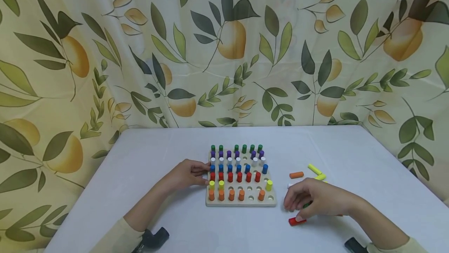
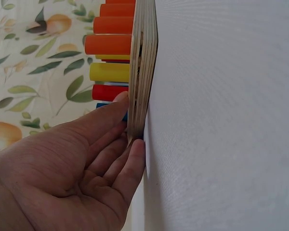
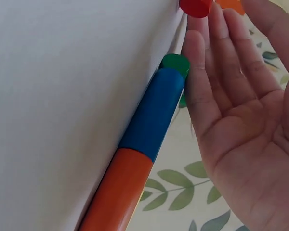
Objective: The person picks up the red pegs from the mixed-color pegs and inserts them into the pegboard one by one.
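Note:
A wooden pegboard (image 1: 242,203) stands on the white table, with rows of orange, yellow, red, blue, white, purple and green pegs and some bare holes. My left hand (image 1: 187,175) holds its left edge. In the left wrist view, the thumb lies at the top of that edge beside a red peg (image 2: 110,92), and the curled fingers sit against the side close to the table. To the right of the board, my right hand (image 1: 320,196) hovers low over loose pegs, fingers extended. Its thumb overlaps a red peg (image 1: 293,222); a green peg (image 3: 176,62) and a blue peg (image 3: 154,113) lie beside the fingers.
Behind the right hand lie a loose orange peg (image 1: 296,174) and yellow pegs (image 1: 314,169). Another orange peg (image 3: 118,192) fills the lower part of the right wrist view. A patterned curtain (image 1: 231,89) hangs behind the table (image 1: 158,140).

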Motion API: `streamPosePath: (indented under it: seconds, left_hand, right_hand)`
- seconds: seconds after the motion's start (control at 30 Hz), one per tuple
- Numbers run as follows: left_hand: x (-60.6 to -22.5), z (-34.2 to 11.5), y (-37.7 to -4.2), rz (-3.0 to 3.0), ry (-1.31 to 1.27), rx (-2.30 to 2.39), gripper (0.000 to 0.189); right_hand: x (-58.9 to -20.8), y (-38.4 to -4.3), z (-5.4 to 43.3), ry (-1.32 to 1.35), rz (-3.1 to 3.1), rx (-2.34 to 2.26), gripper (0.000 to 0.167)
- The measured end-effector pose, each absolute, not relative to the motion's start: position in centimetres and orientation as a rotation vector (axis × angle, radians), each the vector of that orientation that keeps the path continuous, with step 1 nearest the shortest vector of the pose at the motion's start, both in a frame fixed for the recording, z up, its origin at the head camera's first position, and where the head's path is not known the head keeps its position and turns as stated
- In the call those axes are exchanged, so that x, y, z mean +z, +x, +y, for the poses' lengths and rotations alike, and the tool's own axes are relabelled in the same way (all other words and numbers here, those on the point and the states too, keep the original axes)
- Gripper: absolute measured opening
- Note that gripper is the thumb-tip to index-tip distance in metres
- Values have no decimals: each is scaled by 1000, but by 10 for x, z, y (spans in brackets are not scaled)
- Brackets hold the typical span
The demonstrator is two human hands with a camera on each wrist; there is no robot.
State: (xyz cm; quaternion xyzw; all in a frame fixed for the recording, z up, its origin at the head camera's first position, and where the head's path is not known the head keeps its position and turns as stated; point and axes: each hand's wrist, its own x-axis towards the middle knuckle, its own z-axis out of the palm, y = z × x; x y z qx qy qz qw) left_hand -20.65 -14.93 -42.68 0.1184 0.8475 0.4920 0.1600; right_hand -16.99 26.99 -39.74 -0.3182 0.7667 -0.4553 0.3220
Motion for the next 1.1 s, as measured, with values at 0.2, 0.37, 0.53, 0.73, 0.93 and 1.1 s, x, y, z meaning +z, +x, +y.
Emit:
streamPosePath:
  seconds: [0.2, 0.37, 0.53, 0.73, 0.93, 1.1]
  left_hand:
    - [-425, -148, -206, 2426, 344, 1395, 38]
    - [-424, -148, -206, 2421, 340, 1396, 38]
    - [-425, -148, -206, 2426, 324, 1390, 38]
    - [-427, -149, -208, 2425, 328, 1379, 39]
    - [-428, -149, -209, 2428, 325, 1382, 38]
    - [-428, -149, -208, 2427, 323, 1382, 38]
  right_hand:
    - [-400, -170, 268, -851, 2073, -1122, 26]
    - [-402, -170, 267, -899, 2091, -1101, 26]
    - [-403, -170, 264, -922, 2102, -1096, 26]
    - [-403, -169, 262, -913, 2106, -1058, 23]
    - [-404, -168, 264, -958, 2118, -1037, 21]
    - [-404, -169, 264, -961, 2137, -1016, 23]
